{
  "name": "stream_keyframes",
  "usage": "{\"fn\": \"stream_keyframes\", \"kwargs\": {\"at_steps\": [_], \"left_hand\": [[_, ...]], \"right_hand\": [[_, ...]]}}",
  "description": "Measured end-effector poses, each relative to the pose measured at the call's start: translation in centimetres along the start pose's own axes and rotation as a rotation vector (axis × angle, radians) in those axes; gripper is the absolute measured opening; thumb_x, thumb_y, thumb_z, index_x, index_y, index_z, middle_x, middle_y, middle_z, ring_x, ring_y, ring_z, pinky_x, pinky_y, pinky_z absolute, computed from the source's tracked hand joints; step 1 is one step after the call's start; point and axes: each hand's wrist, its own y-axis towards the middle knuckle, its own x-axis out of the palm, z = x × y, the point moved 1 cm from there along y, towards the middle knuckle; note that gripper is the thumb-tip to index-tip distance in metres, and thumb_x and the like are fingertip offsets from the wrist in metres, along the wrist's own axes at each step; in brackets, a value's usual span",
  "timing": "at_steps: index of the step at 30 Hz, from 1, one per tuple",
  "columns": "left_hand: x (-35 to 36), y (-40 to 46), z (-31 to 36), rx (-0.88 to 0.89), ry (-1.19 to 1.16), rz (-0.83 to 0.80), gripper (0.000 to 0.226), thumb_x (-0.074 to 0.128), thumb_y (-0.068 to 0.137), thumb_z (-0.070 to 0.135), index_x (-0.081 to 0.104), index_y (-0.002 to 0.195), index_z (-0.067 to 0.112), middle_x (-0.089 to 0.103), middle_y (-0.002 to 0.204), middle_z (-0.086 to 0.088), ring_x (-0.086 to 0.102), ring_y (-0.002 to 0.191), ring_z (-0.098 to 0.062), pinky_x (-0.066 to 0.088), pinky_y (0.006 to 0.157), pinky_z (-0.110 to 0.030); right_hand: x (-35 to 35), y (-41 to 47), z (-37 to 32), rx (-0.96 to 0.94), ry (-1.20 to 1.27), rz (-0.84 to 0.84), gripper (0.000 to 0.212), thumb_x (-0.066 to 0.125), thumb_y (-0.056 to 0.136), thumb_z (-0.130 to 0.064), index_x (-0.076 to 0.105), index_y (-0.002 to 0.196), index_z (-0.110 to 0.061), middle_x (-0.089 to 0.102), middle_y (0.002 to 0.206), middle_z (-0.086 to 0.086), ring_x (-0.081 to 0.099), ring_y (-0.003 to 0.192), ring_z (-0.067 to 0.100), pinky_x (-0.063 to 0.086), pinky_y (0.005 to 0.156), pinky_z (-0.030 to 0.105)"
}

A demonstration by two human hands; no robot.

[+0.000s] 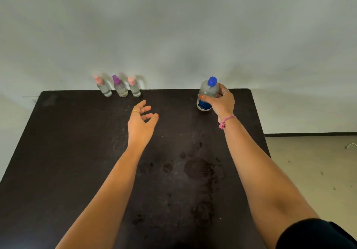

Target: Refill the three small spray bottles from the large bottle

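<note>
Right hand [220,102] is wrapped around the large bottle [207,95], thumb across its front, fingers curled behind, a pink cord at the wrist. The bottle stands upright on the dark desk [77,152] near the far right corner, blue cap [212,81] on. Left hand [142,120] hovers over the middle of the desk, fingers spread and relaxed, holding nothing, reaching toward the far edge. There, left of centre, three small spray bottles line up against the wall: a pink-capped one [103,87], a purple-capped one [120,87], another pink-capped one [134,87], all upright, close together and a bit blurred. Dark smudges mark the desk's near half.
</note>
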Motion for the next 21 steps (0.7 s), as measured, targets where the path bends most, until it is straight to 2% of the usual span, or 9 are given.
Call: {"fn": "stream_keyframes", "kwargs": {"at_steps": [3, 6, 9, 12, 14, 19, 21], "left_hand": [[-0.2, 0.4, -0.9, -0.027, 0.003, -0.007, 0.054, 0.066, 0.092, 0.014, 0.045, 0.141, 0.021, 0.058, 0.132, 0.005, 0.062, 0.107, -0.009, 0.047, 0.083, -0.015], [-0.4, 0.6, -1.5, -0.046, 0.019, -0.013, 0.05, 0.065, 0.092, 0.014, 0.048, 0.139, 0.021, 0.058, 0.131, 0.005, 0.062, 0.103, -0.007, 0.045, 0.077, -0.01], [-0.5, 0.7, -1.8, -0.06, 0.018, -0.018, 0.048, 0.064, 0.093, 0.013, 0.049, 0.138, 0.021, 0.057, 0.133, 0.004, 0.061, 0.104, -0.007, 0.048, 0.084, -0.016], [-0.5, 0.7, -1.7, -0.069, 0.023, -0.026, 0.048, 0.064, 0.093, 0.013, 0.049, 0.138, 0.02, 0.057, 0.135, 0.002, 0.061, 0.108, -0.01, 0.051, 0.093, -0.026], [-0.6, 0.7, -1.6, -0.06, 0.018, -0.027, 0.048, 0.064, 0.093, 0.013, 0.05, 0.138, 0.02, 0.056, 0.135, 0.003, 0.061, 0.108, -0.01, 0.051, 0.092, -0.026], [-1.5, 0.1, -1.4, -0.026, 0.017, -0.043, 0.046, 0.064, 0.093, 0.013, 0.051, 0.136, 0.022, 0.057, 0.133, 0.005, 0.061, 0.105, -0.007, 0.048, 0.079, -0.014], [-2.1, -0.4, -1.5, -0.003, 0.008, -0.042, 0.045, 0.064, 0.093, 0.013, 0.051, 0.135, 0.022, 0.057, 0.132, 0.005, 0.061, 0.106, -0.008, 0.05, 0.08, -0.016]], "right_hand": [[1.0, 0.8, 0.8, 0.019, -0.022, 0.005, 0.067, 0.086, 0.066, -0.015, 0.056, 0.127, -0.018, 0.062, 0.12, 0.001, 0.061, 0.107, 0.018, 0.052, 0.095, 0.033], [1.5, 1.0, 1.0, 0.042, -0.015, 0.02, 0.067, 0.085, 0.067, -0.014, 0.055, 0.127, -0.018, 0.06, 0.122, 0.001, 0.059, 0.107, 0.017, 0.05, 0.092, 0.028], [1.7, 1.1, 1.1, 0.038, -0.016, 0.037, 0.067, 0.085, 0.066, -0.014, 0.055, 0.126, -0.017, 0.059, 0.12, 0.001, 0.058, 0.104, 0.015, 0.048, 0.084, 0.021], [1.9, 1.0, 0.8, 0.046, -0.038, 0.034, 0.068, 0.085, 0.065, -0.012, 0.053, 0.126, -0.015, 0.058, 0.12, 0.003, 0.058, 0.102, 0.015, 0.048, 0.082, 0.02], [2.0, 0.9, 0.6, 0.059, -0.051, 0.023, 0.071, 0.085, 0.065, -0.011, 0.051, 0.128, -0.013, 0.057, 0.121, 0.004, 0.058, 0.104, 0.017, 0.048, 0.083, 0.021], [1.8, 0.0, 0.3, 0.122, -0.056, 0.025, 0.087, 0.084, 0.066, -0.01, 0.039, 0.14, -0.012, 0.045, 0.135, 0.009, 0.053, 0.117, 0.022, 0.046, 0.091, 0.028], [1.5, -1.1, 0.0, 0.127, -0.061, 0.073, 0.087, 0.082, 0.07, -0.011, 0.034, 0.143, -0.013, 0.038, 0.14, 0.009, 0.046, 0.125, 0.024, 0.045, 0.097, 0.032]]}}
